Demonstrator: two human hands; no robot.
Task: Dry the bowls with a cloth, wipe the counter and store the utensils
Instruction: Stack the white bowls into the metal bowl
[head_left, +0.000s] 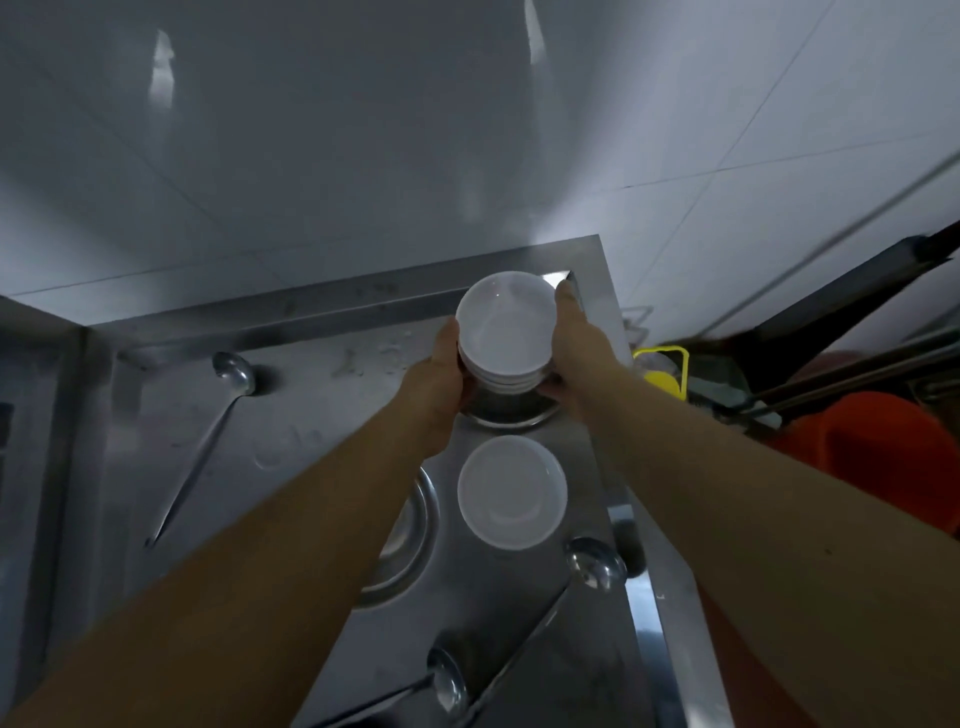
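Both hands, left hand (439, 366) and right hand (574, 343), grip a stack of round, glossy white bowls (504, 332) above the steel counter (291, 410).

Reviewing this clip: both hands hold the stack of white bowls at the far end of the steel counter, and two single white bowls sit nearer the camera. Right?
Not quite. The head view shows only one single white bowl nearer the camera. The left hand and right hand do hold the stack of white bowls over the steel counter.

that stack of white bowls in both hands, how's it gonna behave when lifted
The stack of bowls looks rigid and probably breakable, like ceramic or melamine. With several nested, it is likely heavy for its size. The glossy sides may be slippery, and the left hand and right hand grip opposite sides.
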